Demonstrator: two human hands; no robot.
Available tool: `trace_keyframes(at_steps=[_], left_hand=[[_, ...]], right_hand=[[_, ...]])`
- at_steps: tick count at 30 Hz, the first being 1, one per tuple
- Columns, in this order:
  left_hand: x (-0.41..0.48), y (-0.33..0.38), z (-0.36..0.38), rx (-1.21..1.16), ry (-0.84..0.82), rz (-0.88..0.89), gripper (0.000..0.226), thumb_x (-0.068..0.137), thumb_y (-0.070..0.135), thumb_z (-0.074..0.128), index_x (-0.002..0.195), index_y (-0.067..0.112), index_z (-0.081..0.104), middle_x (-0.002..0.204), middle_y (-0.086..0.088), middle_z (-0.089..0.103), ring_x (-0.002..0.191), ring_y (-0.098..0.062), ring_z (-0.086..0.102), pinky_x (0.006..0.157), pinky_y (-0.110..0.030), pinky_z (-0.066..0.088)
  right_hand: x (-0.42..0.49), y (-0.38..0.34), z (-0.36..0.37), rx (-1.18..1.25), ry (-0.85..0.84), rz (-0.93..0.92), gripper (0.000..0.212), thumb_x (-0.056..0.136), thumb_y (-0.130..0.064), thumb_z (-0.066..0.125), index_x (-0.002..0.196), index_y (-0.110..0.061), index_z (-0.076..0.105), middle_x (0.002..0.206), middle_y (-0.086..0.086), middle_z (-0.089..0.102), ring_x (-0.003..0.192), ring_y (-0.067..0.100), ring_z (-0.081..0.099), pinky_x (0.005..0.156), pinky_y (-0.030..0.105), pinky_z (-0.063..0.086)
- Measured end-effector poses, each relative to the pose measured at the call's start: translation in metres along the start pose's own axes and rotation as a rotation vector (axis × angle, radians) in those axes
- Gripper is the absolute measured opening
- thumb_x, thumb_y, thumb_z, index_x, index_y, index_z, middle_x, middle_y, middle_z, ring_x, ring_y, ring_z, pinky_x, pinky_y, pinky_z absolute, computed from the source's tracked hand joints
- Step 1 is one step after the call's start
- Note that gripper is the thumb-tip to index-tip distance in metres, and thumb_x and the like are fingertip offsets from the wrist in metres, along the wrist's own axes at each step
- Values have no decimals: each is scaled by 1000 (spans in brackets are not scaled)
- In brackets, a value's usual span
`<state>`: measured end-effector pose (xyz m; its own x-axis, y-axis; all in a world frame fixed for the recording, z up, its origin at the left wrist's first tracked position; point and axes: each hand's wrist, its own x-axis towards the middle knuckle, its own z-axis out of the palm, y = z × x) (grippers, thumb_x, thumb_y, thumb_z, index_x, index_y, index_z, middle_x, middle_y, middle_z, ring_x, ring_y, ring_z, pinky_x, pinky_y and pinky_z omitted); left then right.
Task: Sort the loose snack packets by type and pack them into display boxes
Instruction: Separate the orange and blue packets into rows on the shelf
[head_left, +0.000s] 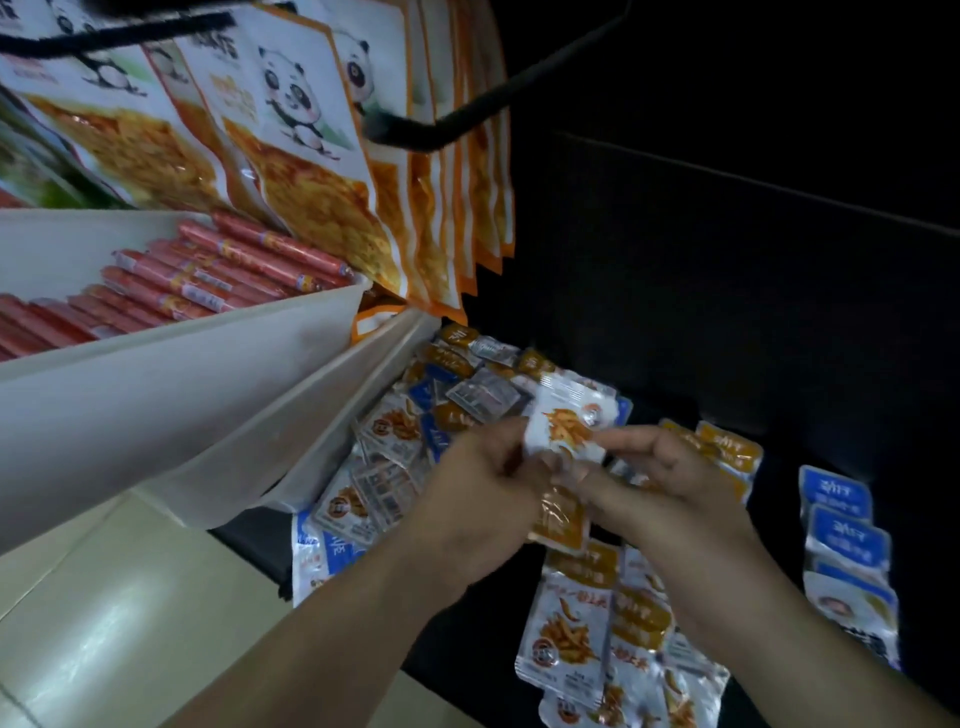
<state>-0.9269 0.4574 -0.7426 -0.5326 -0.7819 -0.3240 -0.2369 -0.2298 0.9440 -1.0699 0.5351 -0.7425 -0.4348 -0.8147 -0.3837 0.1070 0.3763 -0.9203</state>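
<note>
Nearest us, a row of orange-topped packets (571, 639) lies overlapped on the dark surface (467, 639), its lower end cut off by the frame edge. Just beyond it the left hand (478, 483) and the right hand (670, 483) meet, both blurred. Curled fingers and thumb of each pinch a white packet (566, 426) printed with orange sticks, the left hand at its left edge and the right at its lower right. An orange packet (563, 519) hangs just beneath, between the palms; we cannot tell which hand grips it. The hands hide part of the loose pile of mixed packets (405, 441) behind them. At right, a row of blue packets (841, 525) fades into the dark. Farther left, a white shelf tray (156, 405) holds red sausages (208, 275). Panda bags (301, 156) hang above, partly crossed by a black hook (467, 114).
</note>
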Motion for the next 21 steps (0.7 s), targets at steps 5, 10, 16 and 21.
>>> trace_keyframes(at_steps=[5, 10, 16, 21], left_hand=[[60, -11, 5, 849, 170, 354, 19, 102, 32, 55, 106, 22, 71, 102, -4, 68, 92, -20, 65, 78, -43, 58], [131, -19, -11, 1464, -118, 320, 90, 90, 12, 69, 163, 30, 19, 171, 0, 16, 157, -27, 14, 125, -51, 23], [132, -23, -15, 1556, 50, 400, 61, 96, 14, 60, 149, 41, 48, 141, 3, 50, 137, -27, 41, 111, -42, 36], [105, -10, -17, 1503, 180, 635, 48, 90, 12, 65, 129, 39, 70, 125, 5, 64, 117, -29, 53, 92, -43, 46]], right_hand=[[21, 4, -34, -31, 328, 71, 22, 84, -11, 84, 96, -21, 68, 86, 5, 77, 74, 24, 73, 65, 44, 60], [15, 12, -56, -22, 378, 35, 32, 84, -12, 84, 101, -13, 57, 77, -4, 77, 67, 22, 75, 61, 44, 61], [12, 20, -69, 1, 431, 33, 34, 82, -9, 85, 94, -16, 54, 77, -7, 76, 68, 14, 76, 60, 40, 60], [7, 20, -88, 6, 489, -4, 34, 87, -5, 79, 100, -16, 50, 79, -11, 77, 71, 14, 77, 66, 44, 64]])
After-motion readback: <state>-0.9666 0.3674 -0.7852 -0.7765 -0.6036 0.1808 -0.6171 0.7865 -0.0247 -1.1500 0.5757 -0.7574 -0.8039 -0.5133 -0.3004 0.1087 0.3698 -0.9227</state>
